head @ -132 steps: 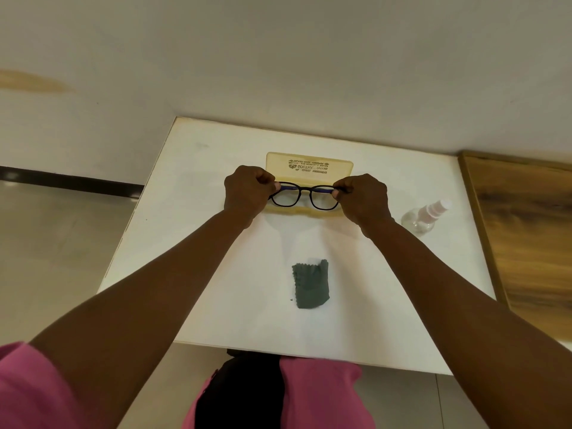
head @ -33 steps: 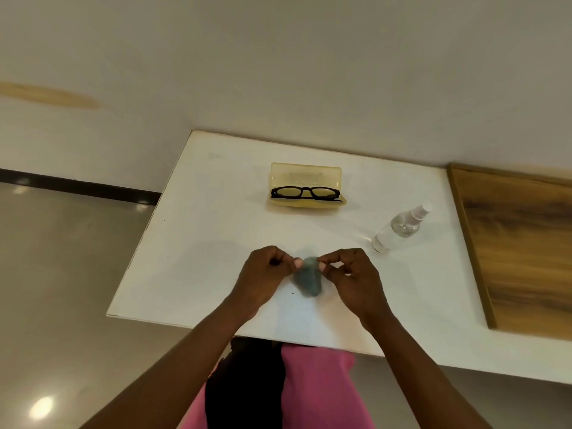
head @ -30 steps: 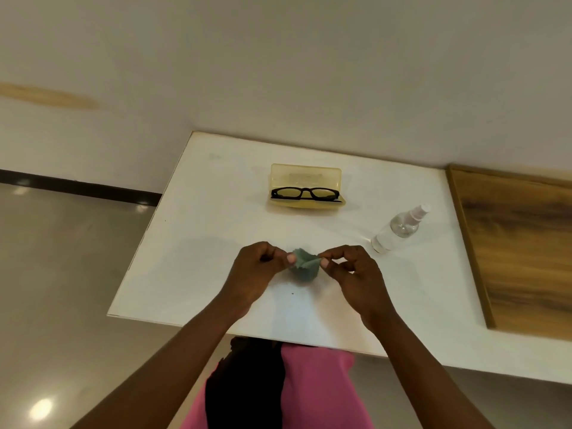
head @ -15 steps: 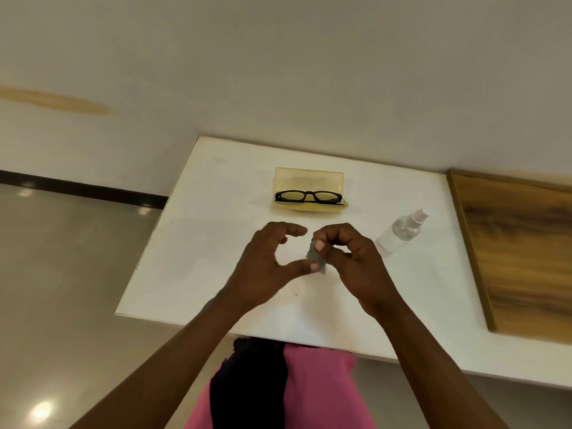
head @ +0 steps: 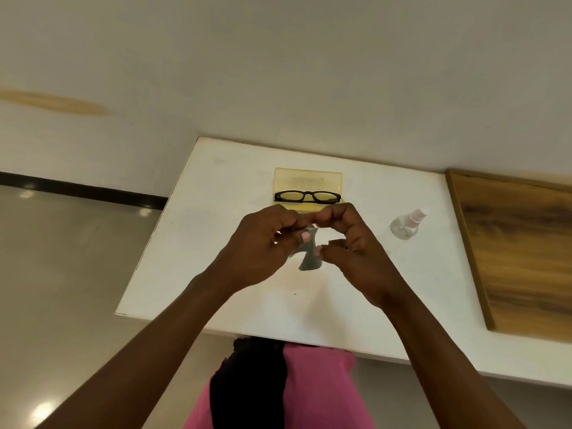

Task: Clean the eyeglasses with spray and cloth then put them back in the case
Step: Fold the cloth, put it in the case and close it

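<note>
cloth [head: 308, 258] – seemingly higher, unfolding

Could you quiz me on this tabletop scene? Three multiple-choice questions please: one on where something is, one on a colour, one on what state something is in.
1. Where are the eyeglasses?
A) in the open case
B) on the wooden board
C) in the left hand

2. What colour is the case?
A) red
B) yellow
C) blue

3. What is the state of the cloth?
A) flat on the table
B) draped over the bottle
C) held between both hands

Answers:
1 A, the frames rest in it.
2 B, its lid shows yellow.
3 C, the left hand and right hand pinch it.
</note>
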